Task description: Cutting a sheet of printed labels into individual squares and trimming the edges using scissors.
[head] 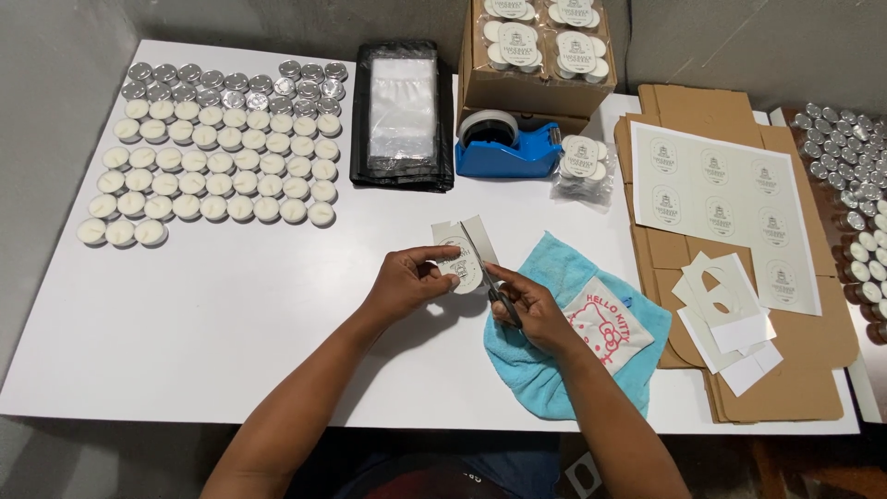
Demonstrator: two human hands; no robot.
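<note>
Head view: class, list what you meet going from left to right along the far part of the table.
Tealights → plastic bags → tape dispenser → sticker sheet → metal cups.

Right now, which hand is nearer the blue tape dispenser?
Left. The left hand sits below the blue tape dispenser, slightly leftward; the right hand, holding scissors, is lower still, farther away.
</note>
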